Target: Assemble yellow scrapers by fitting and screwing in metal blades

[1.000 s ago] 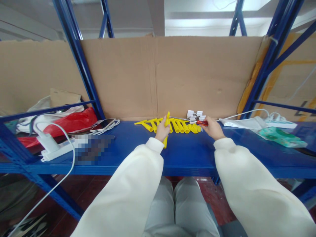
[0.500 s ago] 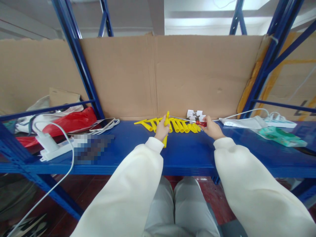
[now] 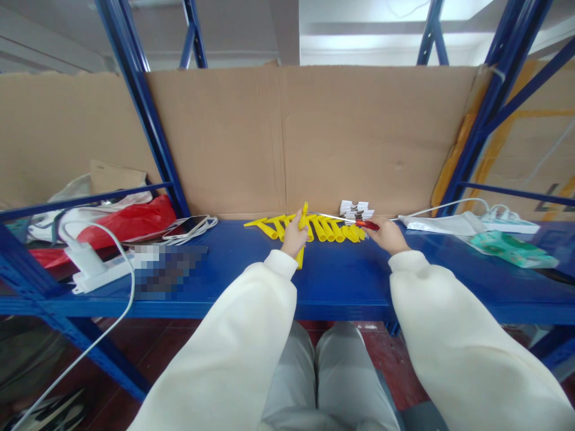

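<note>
My left hand point(image 3: 293, 237) is closed around a long yellow plastic piece point(image 3: 303, 216) held upright over the blue shelf point(image 3: 341, 281). My right hand point(image 3: 386, 234) grips a screwdriver with a red handle point(image 3: 367, 225); its metal shaft points left toward the yellow piece. Behind both hands lies a row of several more yellow pieces point(image 3: 330, 229). A small stack of white parts point(image 3: 356, 209) sits against the cardboard just behind the right hand.
A cardboard sheet point(image 3: 287, 137) backs the shelf. At left lie a white power strip point(image 3: 96, 266), cables, a phone point(image 3: 191, 226) and a red bag point(image 3: 130, 221). At right lie a white packet point(image 3: 442, 223), another power strip point(image 3: 510, 224) and a green packet point(image 3: 512, 249). Blue rack posts stand on both sides.
Almost nothing has shifted; the right hand with the screwdriver has dipped very slightly. The left hand keeps the yellow piece upright in the same spot.
</note>
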Demonstrator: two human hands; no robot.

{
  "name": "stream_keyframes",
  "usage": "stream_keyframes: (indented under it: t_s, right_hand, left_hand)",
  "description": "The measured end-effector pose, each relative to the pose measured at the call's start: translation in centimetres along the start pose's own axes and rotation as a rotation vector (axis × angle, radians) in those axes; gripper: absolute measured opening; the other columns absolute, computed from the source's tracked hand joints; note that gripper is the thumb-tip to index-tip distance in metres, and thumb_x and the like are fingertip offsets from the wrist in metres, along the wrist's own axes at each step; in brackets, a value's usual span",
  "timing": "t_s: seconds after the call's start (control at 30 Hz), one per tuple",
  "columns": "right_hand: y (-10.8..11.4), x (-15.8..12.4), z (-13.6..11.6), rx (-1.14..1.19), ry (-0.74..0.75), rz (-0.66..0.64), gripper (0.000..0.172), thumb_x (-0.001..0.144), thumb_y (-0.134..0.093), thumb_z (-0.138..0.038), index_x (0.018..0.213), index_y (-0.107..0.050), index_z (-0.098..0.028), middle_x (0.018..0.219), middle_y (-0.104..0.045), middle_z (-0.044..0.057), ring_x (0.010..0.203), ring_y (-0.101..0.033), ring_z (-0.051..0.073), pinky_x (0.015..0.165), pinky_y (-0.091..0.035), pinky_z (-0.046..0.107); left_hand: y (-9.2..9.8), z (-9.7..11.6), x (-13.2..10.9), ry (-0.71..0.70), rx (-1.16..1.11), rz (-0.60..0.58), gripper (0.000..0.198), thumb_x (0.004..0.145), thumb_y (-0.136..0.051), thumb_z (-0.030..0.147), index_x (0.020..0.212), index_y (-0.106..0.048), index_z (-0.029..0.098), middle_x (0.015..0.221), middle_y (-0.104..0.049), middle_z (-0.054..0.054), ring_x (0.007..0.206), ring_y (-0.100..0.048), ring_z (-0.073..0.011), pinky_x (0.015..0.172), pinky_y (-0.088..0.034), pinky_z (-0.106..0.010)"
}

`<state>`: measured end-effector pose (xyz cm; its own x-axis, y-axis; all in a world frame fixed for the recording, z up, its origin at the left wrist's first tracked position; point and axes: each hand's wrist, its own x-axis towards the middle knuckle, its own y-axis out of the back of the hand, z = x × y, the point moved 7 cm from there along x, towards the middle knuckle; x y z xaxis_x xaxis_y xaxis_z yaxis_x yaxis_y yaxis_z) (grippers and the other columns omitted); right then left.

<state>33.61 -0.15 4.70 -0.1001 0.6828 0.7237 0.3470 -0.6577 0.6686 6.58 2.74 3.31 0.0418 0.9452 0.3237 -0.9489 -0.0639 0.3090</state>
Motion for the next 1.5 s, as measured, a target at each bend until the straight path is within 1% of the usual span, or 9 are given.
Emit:
stream_keyframes:
  t_s: [0.17, 0.3, 0.43, 0.6, 0.9, 1.0, 1.23, 1.37, 1.5]
  right_hand:
    - [-0.24, 0.01, -0.10, -0.002, 0.011, 0.001, 0.019, 0.084, -0.056, -0.028, 0.098, -0.065, -0.019, 0.100, -0.073, 0.014, 0.094, -0.067, 0.030, 0.083, -0.053, 0.042]
    - [0.03, -0.30, 0.30, -0.039, -0.077, 0.009, 0.023, 0.082, -0.061, -0.034, 0.102, -0.058, -0.023, 0.095, -0.073, 0.011, 0.081, -0.068, 0.028, 0.067, -0.051, 0.036]
    - [0.07, -0.49, 0.46, -0.077, -0.120, -0.015, 0.016, 0.081, -0.061, -0.033, 0.093, -0.054, -0.025, 0.082, -0.071, 0.008, 0.069, -0.065, 0.026, 0.058, -0.044, 0.031]
    - [0.10, -0.29, 0.34, -0.024, -0.044, 0.027, 0.015, 0.081, -0.062, -0.037, 0.087, -0.057, -0.024, 0.082, -0.071, 0.008, 0.072, -0.065, 0.025, 0.063, -0.047, 0.033]
    - [-0.09, 0.10, -0.10, 0.034, 0.006, 0.017, 0.021, 0.087, -0.056, -0.034, 0.096, -0.067, -0.019, 0.098, -0.072, 0.015, 0.094, -0.067, 0.031, 0.085, -0.052, 0.045]
    - [-0.22, 0.12, -0.13, 0.028, 0.007, 0.009, 0.022, 0.087, -0.057, -0.037, 0.097, -0.065, -0.019, 0.097, -0.072, 0.015, 0.093, -0.067, 0.031, 0.083, -0.053, 0.044]
    - [-0.15, -0.34, 0.78, -0.043, -0.103, -0.001, 0.017, 0.081, -0.064, -0.034, 0.093, -0.057, -0.025, 0.084, -0.072, 0.007, 0.071, -0.066, 0.025, 0.061, -0.047, 0.032]
    - [-0.41, -0.35, 0.53, -0.040, -0.087, -0.036, 0.013, 0.081, -0.064, -0.033, 0.088, -0.059, -0.024, 0.083, -0.072, 0.008, 0.072, -0.066, 0.025, 0.062, -0.048, 0.032]
    - [-0.55, -0.12, 0.16, 0.017, -0.039, -0.038, 0.015, 0.086, -0.058, -0.035, 0.091, -0.064, -0.022, 0.091, -0.073, 0.011, 0.083, -0.068, 0.027, 0.073, -0.052, 0.037]
  left_hand:
    - [-0.03, -0.02, -0.02, 0.004, -0.002, 0.004, 0.072, 0.092, -0.050, 0.013, 0.159, -0.028, 0.027, 0.115, -0.068, -0.011, 0.055, -0.062, -0.0065, 0.043, -0.043, -0.014]
    - [0.03, -0.02, -0.04, 0.016, -0.013, 0.007, 0.072, 0.091, -0.049, 0.010, 0.159, -0.030, 0.026, 0.116, -0.069, -0.013, 0.054, -0.060, -0.0059, 0.040, -0.039, -0.013]
    - [0.00, 0.07, -0.03, 0.008, -0.021, -0.003, 0.074, 0.090, -0.049, 0.008, 0.159, -0.029, 0.027, 0.118, -0.068, -0.012, 0.052, -0.058, -0.0043, 0.039, -0.039, -0.012]
    - [0.00, -0.11, 0.08, 0.023, -0.002, -0.004, 0.074, 0.091, -0.050, 0.010, 0.159, -0.028, 0.025, 0.110, -0.069, -0.010, 0.054, -0.061, -0.0062, 0.042, -0.042, -0.013]
    - [0.00, -0.23, 0.22, 0.013, 0.000, 0.002, 0.072, 0.092, -0.051, 0.010, 0.159, -0.029, 0.028, 0.105, -0.068, -0.007, 0.055, -0.061, -0.0064, 0.044, -0.044, -0.014]
    - [0.07, -0.29, 0.23, 0.023, 0.013, 0.010, 0.071, 0.093, -0.052, 0.012, 0.159, -0.029, 0.028, 0.102, -0.069, -0.006, 0.056, -0.062, -0.0077, 0.045, -0.044, -0.015]
    - [0.04, -0.33, 0.20, 0.012, 0.006, 0.003, 0.071, 0.094, -0.051, 0.013, 0.159, -0.028, 0.030, 0.111, -0.068, -0.009, 0.061, -0.065, -0.0097, 0.046, -0.044, -0.016]
    - [0.15, -0.23, 0.16, 0.015, -0.008, 0.015, 0.071, 0.093, -0.053, 0.014, 0.158, -0.031, 0.029, 0.110, -0.067, -0.009, 0.058, -0.063, -0.0085, 0.045, -0.044, -0.016]
    - [0.15, -0.08, 0.10, 0.020, 0.003, 0.011, 0.072, 0.092, -0.050, 0.010, 0.158, -0.030, 0.027, 0.104, -0.067, -0.008, 0.057, -0.061, -0.0071, 0.045, -0.045, -0.015]
